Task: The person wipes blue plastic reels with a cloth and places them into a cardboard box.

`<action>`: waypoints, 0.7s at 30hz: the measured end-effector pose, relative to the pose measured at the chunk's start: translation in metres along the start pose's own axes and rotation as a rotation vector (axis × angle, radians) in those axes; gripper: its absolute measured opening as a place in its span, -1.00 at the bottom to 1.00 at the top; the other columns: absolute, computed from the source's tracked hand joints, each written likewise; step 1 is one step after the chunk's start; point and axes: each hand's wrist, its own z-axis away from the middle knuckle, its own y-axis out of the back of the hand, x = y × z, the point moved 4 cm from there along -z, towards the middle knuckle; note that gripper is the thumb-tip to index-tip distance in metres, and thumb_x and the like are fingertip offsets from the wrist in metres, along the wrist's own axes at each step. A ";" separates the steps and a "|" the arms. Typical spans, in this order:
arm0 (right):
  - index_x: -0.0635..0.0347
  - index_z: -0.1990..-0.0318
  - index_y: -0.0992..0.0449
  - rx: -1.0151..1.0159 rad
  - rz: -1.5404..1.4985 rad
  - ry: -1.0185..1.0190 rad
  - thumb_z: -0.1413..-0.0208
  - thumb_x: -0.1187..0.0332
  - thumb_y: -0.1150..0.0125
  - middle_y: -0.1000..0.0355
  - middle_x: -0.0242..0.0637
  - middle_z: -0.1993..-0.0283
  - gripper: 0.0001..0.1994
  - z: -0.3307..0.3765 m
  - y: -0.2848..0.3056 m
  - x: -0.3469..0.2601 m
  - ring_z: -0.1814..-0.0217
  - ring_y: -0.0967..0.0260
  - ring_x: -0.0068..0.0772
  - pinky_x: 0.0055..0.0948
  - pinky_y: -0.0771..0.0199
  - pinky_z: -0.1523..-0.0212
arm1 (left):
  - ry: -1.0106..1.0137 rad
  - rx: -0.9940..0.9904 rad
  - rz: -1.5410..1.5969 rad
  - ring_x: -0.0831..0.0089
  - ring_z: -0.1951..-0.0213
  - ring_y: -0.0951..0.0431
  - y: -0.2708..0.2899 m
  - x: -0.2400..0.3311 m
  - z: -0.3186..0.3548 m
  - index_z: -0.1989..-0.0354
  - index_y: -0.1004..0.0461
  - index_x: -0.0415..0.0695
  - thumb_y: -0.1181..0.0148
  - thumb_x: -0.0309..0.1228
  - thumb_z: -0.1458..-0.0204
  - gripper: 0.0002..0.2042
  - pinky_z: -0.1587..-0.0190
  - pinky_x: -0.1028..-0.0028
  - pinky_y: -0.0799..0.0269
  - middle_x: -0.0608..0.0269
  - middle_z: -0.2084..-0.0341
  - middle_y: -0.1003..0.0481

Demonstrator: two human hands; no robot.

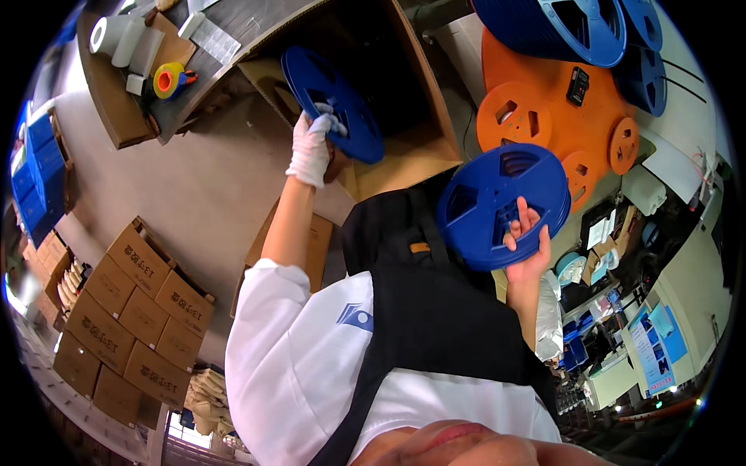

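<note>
My left hand, in a white glove, grips a blue plastic reel by its near side, fingers curled through a cut-out. That reel tilts at the mouth of an open cardboard box, whose inside is dark. My right hand is bare and bears a stack of blue reels against my right side. Its thumb lies over the rim and its fingers come up through an opening of the reels. How many reels are in the stack I cannot tell.
Orange reels stand right of the box, with a small black device on them. More blue reels are stacked at the far right. A workbench holds tape at the far left. Sealed cartons are piled at left.
</note>
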 end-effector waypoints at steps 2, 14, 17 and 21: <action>0.29 -0.06 -0.29 0.049 -0.019 -0.011 -0.23 0.15 0.16 -0.15 -0.01 -0.26 -0.59 0.008 0.007 0.003 0.18 -0.34 -0.37 -0.53 -0.33 0.47 | -0.026 0.068 0.054 0.42 0.56 -0.40 0.000 -0.021 -0.035 0.28 -0.31 -0.24 0.06 -0.58 0.07 -0.85 0.35 0.45 -0.40 0.23 0.63 -0.34; 0.28 -0.01 -0.34 0.280 0.029 -0.039 -0.16 0.16 0.07 -0.26 0.01 -0.15 -0.61 0.040 0.033 0.023 0.29 -0.29 -0.42 -0.56 -0.34 0.49 | 0.035 0.105 -0.262 0.38 0.36 -0.48 -0.017 -0.113 -0.167 0.17 -0.35 -0.23 -0.03 -0.60 0.03 -0.79 0.19 0.43 -0.40 0.14 0.38 -0.46; 0.28 -0.04 -0.30 0.281 0.032 -0.070 -0.17 0.15 0.09 -0.25 0.02 -0.16 -0.59 0.044 0.044 0.026 0.26 -0.30 -0.41 -0.53 -0.38 0.47 | 0.134 0.168 -0.504 0.27 0.12 -0.43 -0.014 -0.124 -0.198 -0.03 -0.31 -0.25 -0.12 -0.47 0.00 -0.62 0.02 0.35 -0.32 0.13 0.15 -0.46; 0.30 0.02 -0.35 0.413 0.030 -0.095 -0.11 0.16 0.02 -0.28 0.05 -0.12 -0.59 0.048 0.047 0.035 0.28 -0.31 -0.40 -0.53 -0.34 0.45 | 0.197 0.156 -0.772 0.12 0.03 -0.43 -0.009 -0.140 -0.243 -0.08 -0.28 -0.26 -0.20 -0.26 0.08 -0.46 0.00 0.33 -0.31 -0.04 0.03 -0.41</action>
